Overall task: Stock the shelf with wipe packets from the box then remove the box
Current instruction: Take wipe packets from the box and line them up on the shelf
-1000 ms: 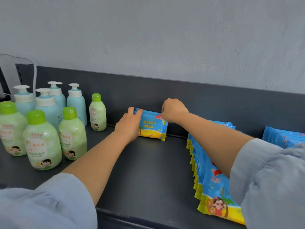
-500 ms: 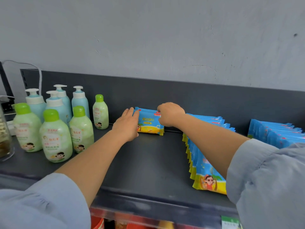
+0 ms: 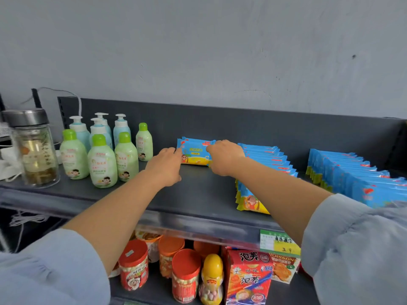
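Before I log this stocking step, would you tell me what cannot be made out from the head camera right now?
- The box: nowhere in the head view, outside the frame.
- Right hand: its fingers curl behind the wipe packet, so the grip is hidden.
- Right-hand row of packets: cut off by the sleeve and the frame edge.
- Price tag: print too small and blurred.
- Glass jar: blurred; contents unclear.

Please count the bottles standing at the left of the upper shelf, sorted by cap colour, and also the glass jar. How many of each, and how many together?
Pale green plastic bottles with green screw caps: 4
Light blue plastic bottles with white pump heads: 4
Clear glass jar with silver metal lid: 1
Total: 9
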Demonstrator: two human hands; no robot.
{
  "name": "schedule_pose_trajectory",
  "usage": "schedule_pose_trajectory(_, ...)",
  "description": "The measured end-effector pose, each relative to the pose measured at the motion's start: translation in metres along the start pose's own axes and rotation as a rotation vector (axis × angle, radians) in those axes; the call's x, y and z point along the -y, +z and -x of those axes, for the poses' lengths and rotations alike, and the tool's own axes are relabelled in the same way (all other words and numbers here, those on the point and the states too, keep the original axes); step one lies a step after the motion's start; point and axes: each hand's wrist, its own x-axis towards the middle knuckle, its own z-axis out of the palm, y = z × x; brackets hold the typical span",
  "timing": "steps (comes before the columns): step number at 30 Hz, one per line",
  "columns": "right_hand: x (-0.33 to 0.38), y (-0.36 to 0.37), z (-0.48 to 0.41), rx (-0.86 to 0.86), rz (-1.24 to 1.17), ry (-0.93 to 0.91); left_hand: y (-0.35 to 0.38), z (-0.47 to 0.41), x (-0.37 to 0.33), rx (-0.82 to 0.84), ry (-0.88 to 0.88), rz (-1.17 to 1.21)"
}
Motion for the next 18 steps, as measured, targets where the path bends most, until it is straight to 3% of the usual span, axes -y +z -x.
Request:
schedule_pose_trajectory(9,-0.007,-0.022,0.091,-0.096,0.004,-0.168,-0.033,0.103,-0.045,0.006,-0.15,0.011)
schedule_pose_trajectory(18,-0.014,-0.035,0.193,-0.061,-0.075,-0.249,-0.052,0.213,-0.089,0.09,-0.264,-0.01)
